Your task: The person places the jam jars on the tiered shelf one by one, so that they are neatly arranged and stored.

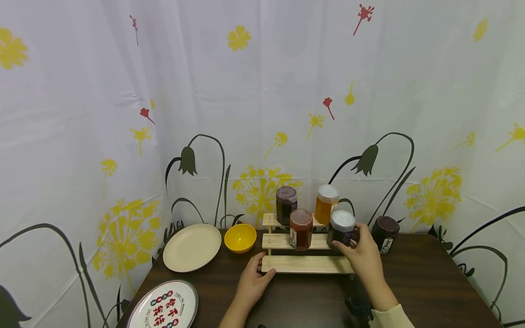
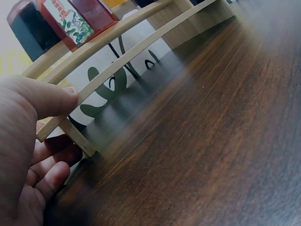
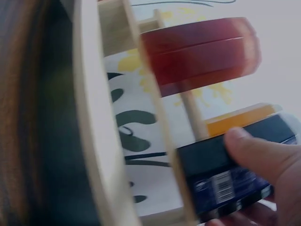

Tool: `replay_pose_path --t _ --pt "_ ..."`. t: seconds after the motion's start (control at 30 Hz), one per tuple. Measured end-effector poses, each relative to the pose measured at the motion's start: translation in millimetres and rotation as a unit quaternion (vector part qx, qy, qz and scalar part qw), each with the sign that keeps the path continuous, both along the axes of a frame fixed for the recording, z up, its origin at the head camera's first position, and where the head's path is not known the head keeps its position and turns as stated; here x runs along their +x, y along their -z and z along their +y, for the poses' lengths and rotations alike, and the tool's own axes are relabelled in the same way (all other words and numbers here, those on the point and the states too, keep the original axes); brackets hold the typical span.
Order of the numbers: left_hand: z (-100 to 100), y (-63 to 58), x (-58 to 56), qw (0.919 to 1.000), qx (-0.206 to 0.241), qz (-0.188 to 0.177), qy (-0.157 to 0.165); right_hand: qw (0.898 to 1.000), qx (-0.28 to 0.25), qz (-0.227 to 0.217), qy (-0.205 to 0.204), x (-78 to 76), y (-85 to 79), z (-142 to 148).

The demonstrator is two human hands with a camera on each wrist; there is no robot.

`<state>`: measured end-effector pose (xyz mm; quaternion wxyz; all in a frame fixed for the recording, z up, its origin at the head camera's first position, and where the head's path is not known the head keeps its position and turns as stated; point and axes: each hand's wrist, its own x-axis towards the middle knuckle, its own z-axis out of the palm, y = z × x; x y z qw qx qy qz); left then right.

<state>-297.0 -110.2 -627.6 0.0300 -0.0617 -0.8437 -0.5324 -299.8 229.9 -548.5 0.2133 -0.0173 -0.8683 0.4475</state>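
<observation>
A three-tier wooden rack (image 1: 305, 264) stands at the back of the table. My left hand (image 1: 253, 280) grips the left end of its lowest step, thumb (image 2: 56, 100) on top and fingers curled below. My right hand (image 1: 365, 255) holds a dark jar with a white lid (image 1: 341, 228) at the right of the middle step, thumb on its near side. The jar's label with a barcode (image 3: 223, 187) shows in the right wrist view. Left of it on that step is a red jar (image 1: 301, 230). On the top step are a dark purple jar (image 1: 286, 205) and an amber jar with a white lid (image 1: 326, 205).
Another dark jar (image 1: 385, 234) stands on the table right of the rack. To the left are a yellow bowl (image 1: 240, 238), a cream oval plate (image 1: 192, 248) and a white plate with red lettering (image 1: 141, 314). A patterned curtain (image 1: 262, 91) hangs behind the table.
</observation>
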Motion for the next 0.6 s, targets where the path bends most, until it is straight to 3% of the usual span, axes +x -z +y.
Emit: replay_pose_path --t 0.17,0.4,0.6 --pt "0 0.2 0.6 1.0 -0.005 0.002 0.003 0.999 -0.021 0.03 0.029 -2.6 12.7 -4" --pt "0 -0.1 1.4 1.0 -0.004 0.0 0.005 0.996 -0.006 0.063 0.07 -4.6 24.8 -6" --pt "0 -1.3 1.0 1.0 -0.006 0.001 0.002 0.995 -0.011 0.086 0.05 -7.8 30.1 -1"
